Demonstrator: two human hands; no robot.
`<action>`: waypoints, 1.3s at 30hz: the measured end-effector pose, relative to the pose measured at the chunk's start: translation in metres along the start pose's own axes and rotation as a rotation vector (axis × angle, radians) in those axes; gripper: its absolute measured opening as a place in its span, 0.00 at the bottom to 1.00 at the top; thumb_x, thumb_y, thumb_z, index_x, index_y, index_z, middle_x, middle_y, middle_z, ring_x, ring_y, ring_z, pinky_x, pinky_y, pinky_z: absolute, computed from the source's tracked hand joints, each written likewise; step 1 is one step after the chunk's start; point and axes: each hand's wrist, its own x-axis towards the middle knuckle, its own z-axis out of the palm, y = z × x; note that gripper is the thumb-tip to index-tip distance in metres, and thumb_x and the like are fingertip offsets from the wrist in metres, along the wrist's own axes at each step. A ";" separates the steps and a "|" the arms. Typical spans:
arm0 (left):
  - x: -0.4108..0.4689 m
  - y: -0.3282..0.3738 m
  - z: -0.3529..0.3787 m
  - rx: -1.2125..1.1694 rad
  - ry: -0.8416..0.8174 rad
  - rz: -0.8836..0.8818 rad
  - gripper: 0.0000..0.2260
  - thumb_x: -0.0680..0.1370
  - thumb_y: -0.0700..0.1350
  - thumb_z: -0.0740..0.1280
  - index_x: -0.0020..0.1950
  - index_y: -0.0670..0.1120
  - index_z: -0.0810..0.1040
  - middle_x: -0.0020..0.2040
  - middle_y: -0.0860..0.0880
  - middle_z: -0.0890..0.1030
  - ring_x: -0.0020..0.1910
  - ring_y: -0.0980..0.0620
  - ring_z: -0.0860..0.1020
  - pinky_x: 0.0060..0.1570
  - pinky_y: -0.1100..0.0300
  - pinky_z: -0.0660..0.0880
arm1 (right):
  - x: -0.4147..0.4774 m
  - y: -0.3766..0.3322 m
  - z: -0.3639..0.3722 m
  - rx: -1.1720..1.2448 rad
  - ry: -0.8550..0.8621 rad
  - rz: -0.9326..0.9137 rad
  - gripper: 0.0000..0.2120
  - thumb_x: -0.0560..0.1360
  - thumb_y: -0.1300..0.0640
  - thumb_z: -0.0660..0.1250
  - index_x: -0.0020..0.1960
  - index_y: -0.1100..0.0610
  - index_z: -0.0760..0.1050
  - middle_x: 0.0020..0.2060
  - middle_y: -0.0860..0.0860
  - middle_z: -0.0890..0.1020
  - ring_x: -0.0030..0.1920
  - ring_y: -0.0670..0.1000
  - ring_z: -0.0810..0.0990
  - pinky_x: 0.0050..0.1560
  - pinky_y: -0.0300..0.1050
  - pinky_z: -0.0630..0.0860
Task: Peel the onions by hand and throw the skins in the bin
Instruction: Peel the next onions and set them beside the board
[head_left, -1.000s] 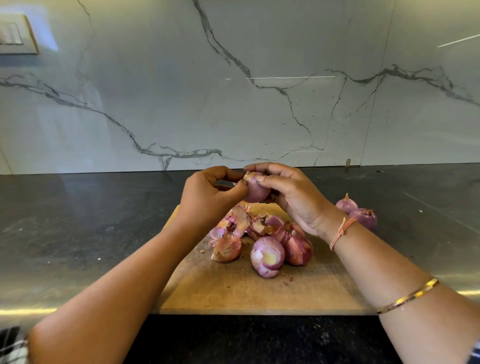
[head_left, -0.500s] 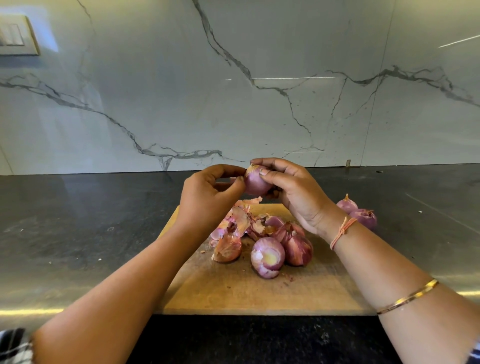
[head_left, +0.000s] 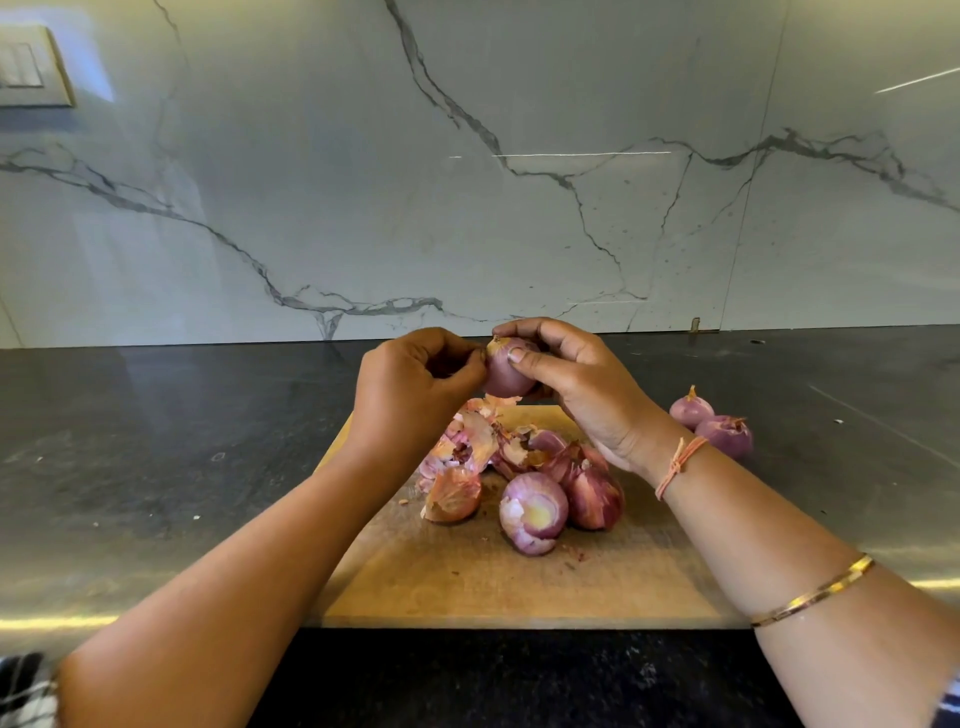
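My right hand (head_left: 576, 379) grips a small purple onion (head_left: 506, 371) in the air above the far edge of the wooden cutting board (head_left: 519, 582). My left hand (head_left: 415, 384) pinches at the onion's top left side with thumb and fingertips. On the board lie a heap of loose papery skins (head_left: 478, 441), a half-peeled onion (head_left: 534, 512) and an unpeeled onion (head_left: 595, 499) beside it. No bin is in view.
Two more onions (head_left: 711, 423) sit on the dark stone counter (head_left: 156, 441) right of the board. A marble wall (head_left: 467, 156) rises behind, with a switch plate (head_left: 28, 67) at upper left. The counter's front edge runs below the board.
Both hands have lifted the held onion slightly higher. My left fingertips now pinch nearer the onion's top.
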 end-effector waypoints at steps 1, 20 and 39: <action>0.001 0.000 0.000 0.003 0.003 -0.001 0.03 0.74 0.41 0.71 0.42 0.49 0.82 0.36 0.58 0.81 0.36 0.59 0.81 0.42 0.60 0.80 | 0.000 0.000 0.000 0.015 0.001 0.006 0.09 0.78 0.64 0.64 0.50 0.52 0.78 0.50 0.52 0.80 0.53 0.49 0.78 0.53 0.44 0.75; 0.002 -0.005 -0.001 0.134 -0.227 0.575 0.14 0.75 0.55 0.65 0.57 0.53 0.69 0.44 0.52 0.74 0.41 0.56 0.75 0.41 0.60 0.75 | -0.004 -0.014 0.009 0.420 0.035 0.194 0.18 0.82 0.52 0.53 0.41 0.60 0.75 0.36 0.58 0.78 0.35 0.52 0.76 0.31 0.38 0.73; -0.001 -0.006 0.000 0.102 -0.234 0.530 0.18 0.73 0.58 0.64 0.59 0.54 0.66 0.47 0.65 0.71 0.44 0.58 0.75 0.43 0.70 0.72 | -0.001 -0.008 0.008 0.257 0.054 0.193 0.24 0.82 0.47 0.54 0.37 0.59 0.78 0.36 0.58 0.79 0.33 0.50 0.77 0.38 0.42 0.72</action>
